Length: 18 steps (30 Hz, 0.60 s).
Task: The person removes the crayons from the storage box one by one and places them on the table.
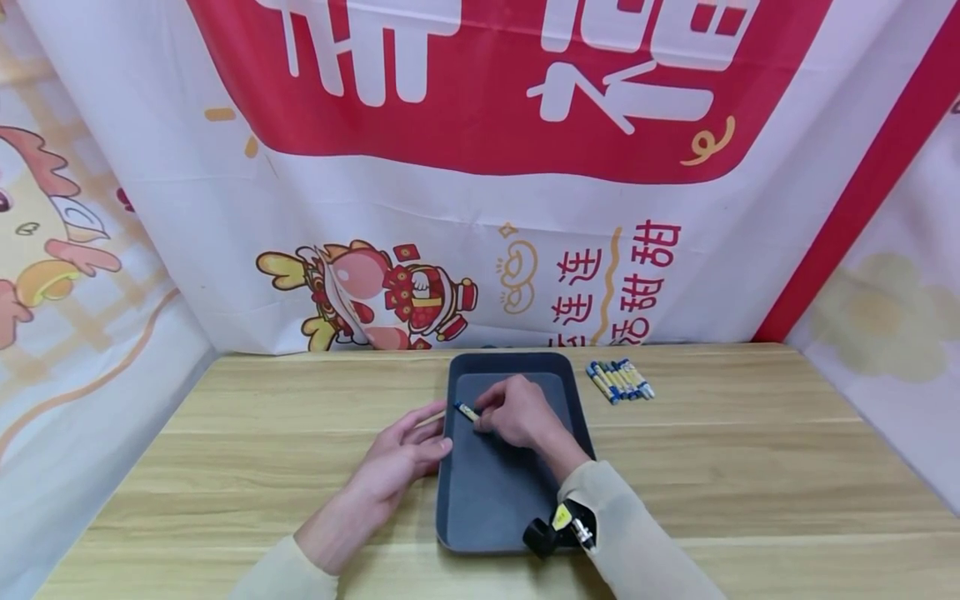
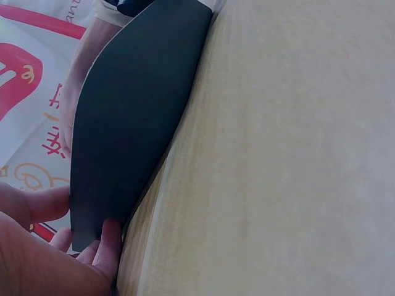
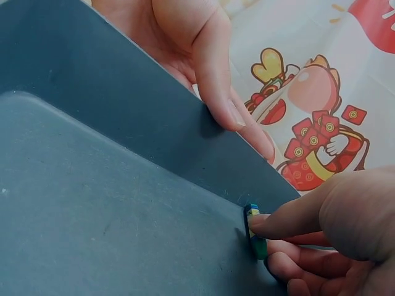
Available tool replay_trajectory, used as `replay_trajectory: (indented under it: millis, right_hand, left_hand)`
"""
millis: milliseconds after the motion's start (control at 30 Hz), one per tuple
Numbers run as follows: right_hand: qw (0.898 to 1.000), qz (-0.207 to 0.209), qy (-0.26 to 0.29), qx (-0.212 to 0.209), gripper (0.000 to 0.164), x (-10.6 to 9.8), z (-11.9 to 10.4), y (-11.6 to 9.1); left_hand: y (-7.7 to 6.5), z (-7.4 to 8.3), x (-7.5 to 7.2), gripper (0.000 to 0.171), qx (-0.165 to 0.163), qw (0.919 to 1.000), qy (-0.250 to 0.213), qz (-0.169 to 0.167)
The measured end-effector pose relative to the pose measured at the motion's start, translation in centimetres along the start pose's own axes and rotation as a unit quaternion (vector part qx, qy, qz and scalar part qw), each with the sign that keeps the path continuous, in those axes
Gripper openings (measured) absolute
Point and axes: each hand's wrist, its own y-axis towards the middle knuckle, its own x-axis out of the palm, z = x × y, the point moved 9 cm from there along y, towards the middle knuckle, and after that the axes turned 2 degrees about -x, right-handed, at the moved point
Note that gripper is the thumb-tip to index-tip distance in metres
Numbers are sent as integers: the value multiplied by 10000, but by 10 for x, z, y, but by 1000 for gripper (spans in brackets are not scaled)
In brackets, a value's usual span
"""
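Note:
A dark grey rectangular tray (image 1: 495, 500) lies lengthwise on the table. Inside it, near the left wall, my right hand (image 1: 517, 412) pinches a small oil pastel (image 1: 467, 411) between thumb and fingers. The right wrist view shows this oil pastel (image 3: 255, 231) with a yellow-and-blue wrapper and a green end, low by the tray's inner wall (image 3: 166, 135). My left hand (image 1: 397, 454) holds the tray's left side, its thumb over the rim and its fingers against the outside. In the left wrist view those fingers (image 2: 110, 246) lie along the bottom of the outer wall.
Several more oil pastels (image 1: 619, 381) lie side by side on the wooden table (image 1: 300, 417), right of the tray's far end. A printed cloth (image 1: 480, 208) hangs behind the table's back edge. A black wrist camera (image 1: 558, 529) on my right sleeve overlaps the tray's near right corner.

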Motion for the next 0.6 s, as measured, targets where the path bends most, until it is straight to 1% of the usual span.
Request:
replay_trajectory:
  millis: [133,367,600]
  right_hand:
    - [9999,-46,-102,-55,17,2,-1,0]
    - [9990,80,-351,-259,15,1,-3,1]
    - [9990,67,-368,-238,15,2,-4,-1]
  left_hand:
    - [0,0,0,59,11,10000,8,-5]
    - [0,-1,0,61,46,10000,-67,-10]
    - [0,-2,0,61,72,9999,-96,-40]
